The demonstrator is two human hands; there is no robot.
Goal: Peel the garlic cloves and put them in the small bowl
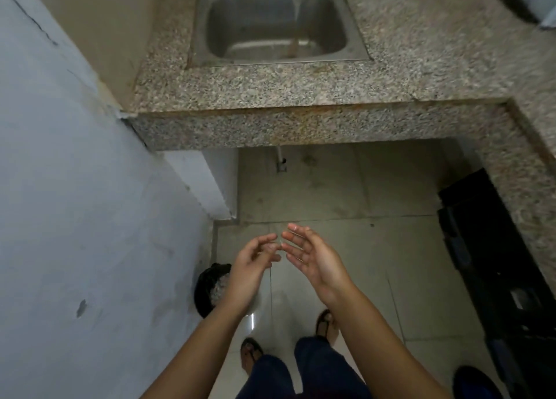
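A: Where were our hands, w/ respect to the garlic?

B: Both were out in front of us, above the pale glossy tiled floor [346, 263], well short of the speckled grey-brown granite counter [270, 88]. Left hand [251, 266] had fingers curled inward, tips nearly pinched; right hand [313, 257] was spread loosely, palm turned toward the left one, fingertips [293, 227] almost touching the left's.

A: Anything gripped?

B: We couldn't tell. Something tiny and pale showed btwn the fingertips, too blurred to name. Right hand looked empty otherwise, fingers relaxed and apart.

A: And the garlic cloves, the small bowl?

B: We saw neither in view. The square stainless steel sink [276, 28] set in the counter had nothing we could make out in its basin.

A: What else was around?

B: Round black-lined bin [210, 290] on the floor, just beside and below our left wrist, next to the light blue-grey painted wall [75, 188]. Dark black crate-like object [493, 263] stood under the counter's right leg. Our sandalled feet [249, 353] and dark blue trousers [316, 368] were below the forearms.
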